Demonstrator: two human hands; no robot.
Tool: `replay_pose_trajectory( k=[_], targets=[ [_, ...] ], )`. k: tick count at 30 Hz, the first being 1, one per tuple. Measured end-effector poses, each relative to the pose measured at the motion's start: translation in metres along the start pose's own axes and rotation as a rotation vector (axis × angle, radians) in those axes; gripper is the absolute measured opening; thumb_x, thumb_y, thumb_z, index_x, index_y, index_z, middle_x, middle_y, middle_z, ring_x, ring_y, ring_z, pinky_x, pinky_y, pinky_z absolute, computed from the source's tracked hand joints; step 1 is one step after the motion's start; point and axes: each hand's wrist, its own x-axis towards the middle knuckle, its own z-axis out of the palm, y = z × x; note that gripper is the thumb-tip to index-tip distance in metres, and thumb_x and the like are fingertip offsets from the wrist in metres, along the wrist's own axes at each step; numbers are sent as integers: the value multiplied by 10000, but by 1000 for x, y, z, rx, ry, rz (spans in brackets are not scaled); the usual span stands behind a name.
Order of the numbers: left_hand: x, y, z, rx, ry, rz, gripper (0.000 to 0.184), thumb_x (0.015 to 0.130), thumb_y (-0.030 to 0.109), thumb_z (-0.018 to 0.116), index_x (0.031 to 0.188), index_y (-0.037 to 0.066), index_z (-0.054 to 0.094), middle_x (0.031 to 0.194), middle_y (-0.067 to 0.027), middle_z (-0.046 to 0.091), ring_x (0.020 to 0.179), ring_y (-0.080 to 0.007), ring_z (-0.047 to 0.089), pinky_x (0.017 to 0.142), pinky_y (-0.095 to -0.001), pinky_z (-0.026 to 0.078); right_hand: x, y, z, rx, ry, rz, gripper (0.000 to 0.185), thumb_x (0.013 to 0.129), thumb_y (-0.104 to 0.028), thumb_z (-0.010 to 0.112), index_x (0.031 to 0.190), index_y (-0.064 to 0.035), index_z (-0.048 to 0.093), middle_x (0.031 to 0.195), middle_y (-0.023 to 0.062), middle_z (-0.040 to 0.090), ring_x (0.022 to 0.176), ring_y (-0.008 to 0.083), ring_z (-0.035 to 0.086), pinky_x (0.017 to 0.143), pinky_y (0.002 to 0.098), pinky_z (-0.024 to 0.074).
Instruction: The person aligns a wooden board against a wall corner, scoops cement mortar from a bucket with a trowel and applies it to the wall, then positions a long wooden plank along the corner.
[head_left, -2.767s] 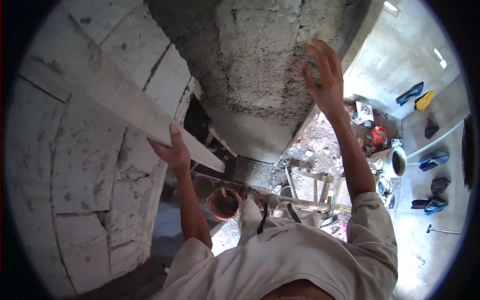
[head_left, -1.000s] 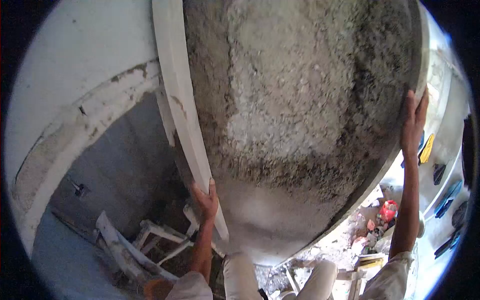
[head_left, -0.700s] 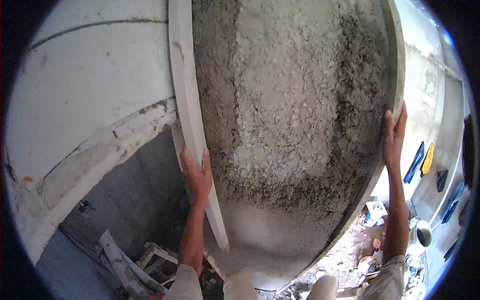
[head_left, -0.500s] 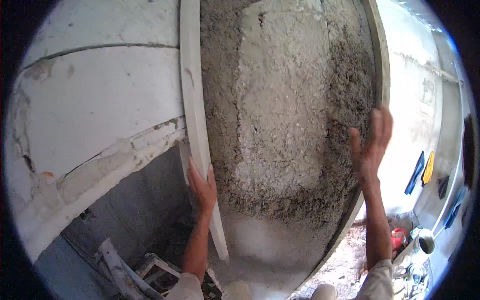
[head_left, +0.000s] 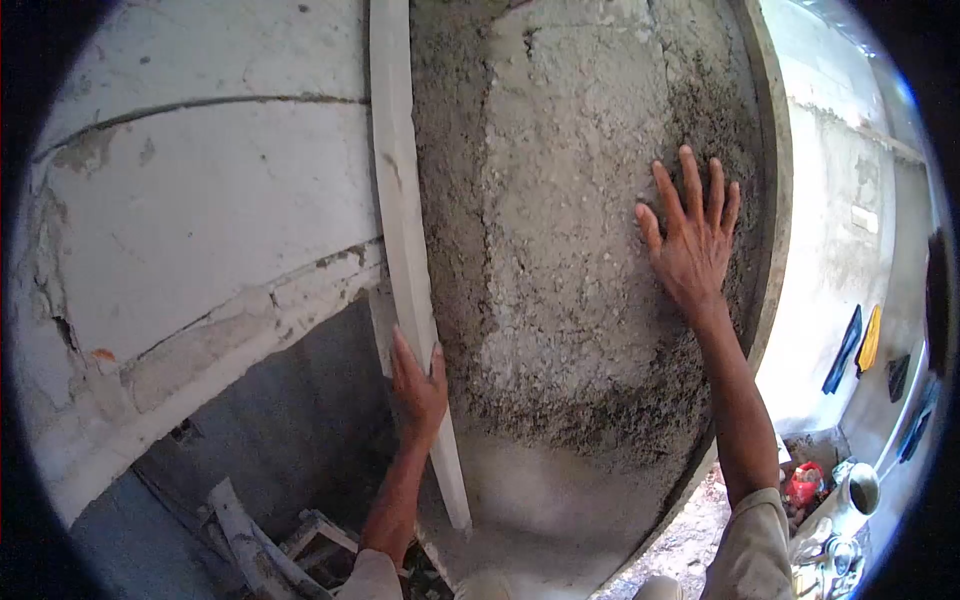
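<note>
A long pale straight board [head_left: 402, 190] stands nearly upright along the left edge of a rough mortar-covered wall panel [head_left: 570, 220]. My left hand [head_left: 418, 388] grips the lower part of this board, thumb on one side and fingers on the other. My right hand [head_left: 692, 240] lies with spread fingers against the rough mortar, holding nothing. To its right, a thin strip [head_left: 775, 200] runs down the right edge of the panel. The lower part of the panel looks smoother.
White block wall [head_left: 220, 200] fills the left, above a dark opening with a wooden frame [head_left: 325, 535]. At the lower right are a bucket [head_left: 858, 490], a red bag [head_left: 804, 484] and rubble. Blue cloth [head_left: 843, 350] and yellow cloth [head_left: 870, 340] hang on the far wall.
The board has gone from slanting across the block wall to upright beside the mortar. My right hand has left the right edge strip and moved left onto the rough surface, fingers spread.
</note>
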Motion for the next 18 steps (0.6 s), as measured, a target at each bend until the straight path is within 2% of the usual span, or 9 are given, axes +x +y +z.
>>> replay_pose_trajectory(
  k=[5, 8, 13, 16, 18],
  targets=[
    [71, 33, -1, 34, 146, 162, 675, 952, 263, 538, 1468, 9, 185, 1309, -310, 424, 1187, -468, 452, 944, -509, 410, 0, 1, -4, 29, 4, -22, 510, 930, -507, 461, 1333, -198, 507, 1512, 46, 277, 1406, 322, 191, 1147, 531, 103],
    [64, 40, -4, 46, 151, 134, 667, 954, 272, 529, 1465, 4, 195, 1288, -310, 442, 1177, -465, 460, 936, -503, 412, 0, 3, -5, 81, 30, -28, 496, 916, -489, 495, 1310, -190, 528, 1507, 60, 285, 1402, 343, 194, 1140, 551, 106],
    [-3, 19, 1, 116, 63, 36, 626, 966, 279, 502, 1453, -10, 234, 1312, -298, 438, 1190, -456, 458, 945, -482, 406, -2, 7, -6, 137, 18, -30, 486, 909, -478, 495, 1289, -180, 545, 1504, 77, 286, 1403, 365, 179, 1135, 570, 96],
    [-7, 18, 9, 69, 137, 83, 616, 964, 267, 505, 1451, -10, 249, 1351, -285, 422, 1223, -435, 444, 979, -465, 388, -2, 10, -4, 166, 28, -16, 476, 921, -481, 479, 1279, -177, 557, 1509, 79, 277, 1410, 361, 165, 1137, 571, 90],
    [17, 27, 1, 40, 50, 112, 609, 964, 253, 507, 1455, -2, 252, 1386, -265, 405, 1259, -410, 422, 1010, -447, 366, -4, 10, -1, 164, 29, -23, 484, 922, -492, 477, 1278, -175, 562, 1508, 85, 280, 1404, 360, 183, 1133, 574, 94]
  ],
)
